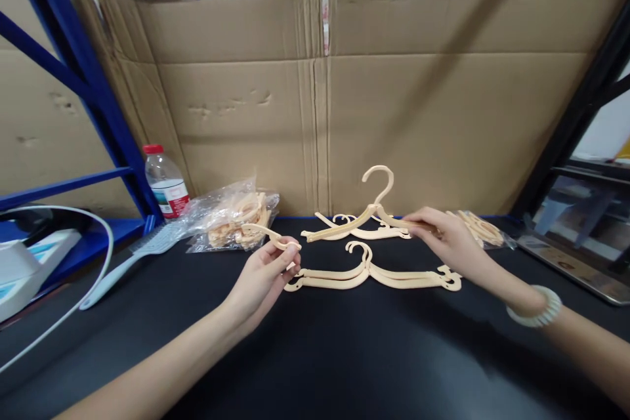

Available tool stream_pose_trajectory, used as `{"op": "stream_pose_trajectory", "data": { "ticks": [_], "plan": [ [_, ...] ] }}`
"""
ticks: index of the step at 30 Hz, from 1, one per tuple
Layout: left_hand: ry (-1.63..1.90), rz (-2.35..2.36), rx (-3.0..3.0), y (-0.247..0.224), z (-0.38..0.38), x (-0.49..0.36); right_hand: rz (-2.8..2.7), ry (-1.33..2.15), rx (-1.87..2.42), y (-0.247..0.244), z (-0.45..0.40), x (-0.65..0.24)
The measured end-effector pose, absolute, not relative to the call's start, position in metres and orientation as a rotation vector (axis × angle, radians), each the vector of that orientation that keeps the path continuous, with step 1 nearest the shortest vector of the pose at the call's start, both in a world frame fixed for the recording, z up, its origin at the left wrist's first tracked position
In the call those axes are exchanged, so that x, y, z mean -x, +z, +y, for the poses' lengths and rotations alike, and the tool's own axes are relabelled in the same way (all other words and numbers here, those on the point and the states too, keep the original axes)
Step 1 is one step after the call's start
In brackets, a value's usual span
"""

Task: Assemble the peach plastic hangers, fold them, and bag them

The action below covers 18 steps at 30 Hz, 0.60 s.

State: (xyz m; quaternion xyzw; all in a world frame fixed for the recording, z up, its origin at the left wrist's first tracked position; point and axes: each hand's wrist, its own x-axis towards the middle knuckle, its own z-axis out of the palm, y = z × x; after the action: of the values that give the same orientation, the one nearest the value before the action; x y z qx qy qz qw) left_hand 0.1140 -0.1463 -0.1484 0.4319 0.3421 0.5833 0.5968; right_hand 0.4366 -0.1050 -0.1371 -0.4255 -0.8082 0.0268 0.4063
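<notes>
My left hand point(260, 279) is closed, pinching a small curved beige plastic piece point(260, 230) between thumb and fingers. A beige clothes hanger point(371, 210) is raised above the table, its hook pointing up. My right hand point(450, 243) grips this hanger by its right arm; the fingers hide that end. The hanger's left end hangs free, apart from my left hand. Below it, beige hangers point(339, 279) lie stacked flat on the black tabletop point(364, 354), close to both hands. More hanger parts point(378, 234) lie behind, partly covered by the raised hanger.
At left back are a clear plastic bag of beige parts point(236, 220), a red-capped bottle point(167, 187), a pale blue hairbrush point(132, 259), and a white power strip point(39, 269) with its cable. Another bag point(480, 230) and a phone-like flat object point(571, 269) lie right. Cardboard point(443, 111) stands behind.
</notes>
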Motion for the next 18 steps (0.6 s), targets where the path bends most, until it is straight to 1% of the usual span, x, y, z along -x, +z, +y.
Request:
{"op": "stream_pose_trajectory", "data": {
  "ticks": [4, 8, 18],
  "plan": [
    [1.345, 0.759, -0.985, -0.146, -0.150, -0.115, -2.019, 0.065, 1.037, -0.150, -0.117, -0.435],
    [1.263, 0.692, -0.945, -0.141, -0.154, -0.118, -2.035, 0.027, 0.999, -0.161, -0.119, -0.438],
    [1.163, 0.614, -0.914, -0.141, -0.156, -0.116, -2.032, -0.069, 0.924, -0.159, -0.124, -0.437]
  ]
}}
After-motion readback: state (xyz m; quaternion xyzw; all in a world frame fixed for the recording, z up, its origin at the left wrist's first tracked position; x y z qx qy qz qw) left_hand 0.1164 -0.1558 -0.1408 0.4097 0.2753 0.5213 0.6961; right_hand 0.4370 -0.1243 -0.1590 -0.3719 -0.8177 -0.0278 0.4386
